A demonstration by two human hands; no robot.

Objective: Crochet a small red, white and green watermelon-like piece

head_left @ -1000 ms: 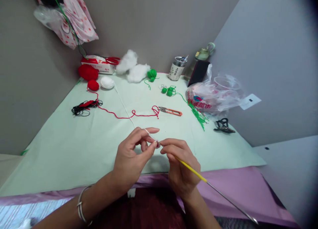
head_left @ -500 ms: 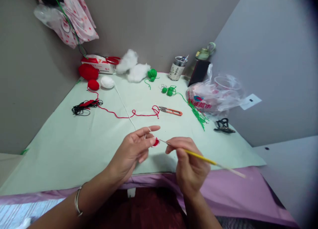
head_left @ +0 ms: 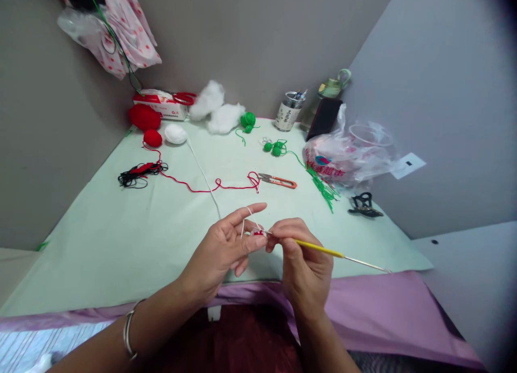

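Note:
My left hand pinches a small red and white crochet piece between thumb and fingers. White yarn runs from a white ball up over its raised index finger. My right hand is closed around the yellow grip of a crochet hook. The hook's thin metal tip meets the crochet piece, and its other metal end points out to the right. Just beyond my hands lie orange thread snips and a loose red strand.
Red yarn balls, white stuffing, green yarn pieces and a pen tin stand along the back. Black thread lies left. A plastic bag, a phone and a black hair clip are on the right.
My right hand has shifted slightly left, bringing the hook closer in at the crochet piece. The left hand has moved a little right, its index finger raised with the yarn.

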